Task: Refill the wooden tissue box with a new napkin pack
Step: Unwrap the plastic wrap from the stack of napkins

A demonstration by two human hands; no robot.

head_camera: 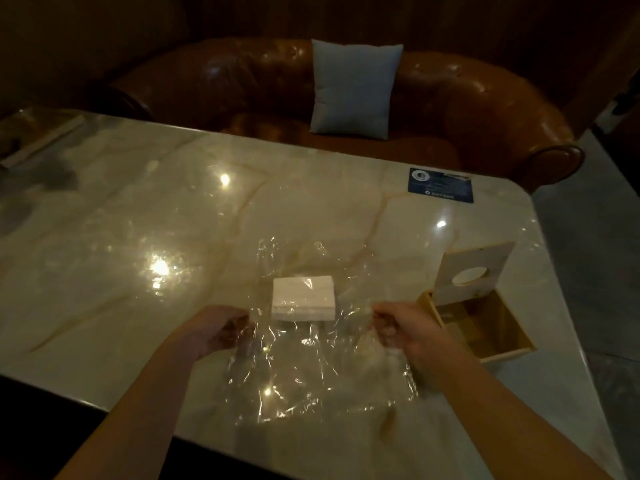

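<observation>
A white stack of napkins (303,298) lies on the marble table, inside a crinkled clear plastic wrapper (311,372) that spreads toward me. My left hand (216,329) pinches the wrapper's left edge and my right hand (403,327) pinches its right edge, pulling it apart. The wooden tissue box (485,323) stands open just right of my right hand, its inside bare. Its lid (474,271), with a round hole, stands tilted up at the box's far side.
The marble table (173,220) has a dark blue card (440,185) near its far right corner and a wooden strip (41,140) at the far left. Beyond it stands a brown leather sofa (467,109) with a grey cushion (353,90).
</observation>
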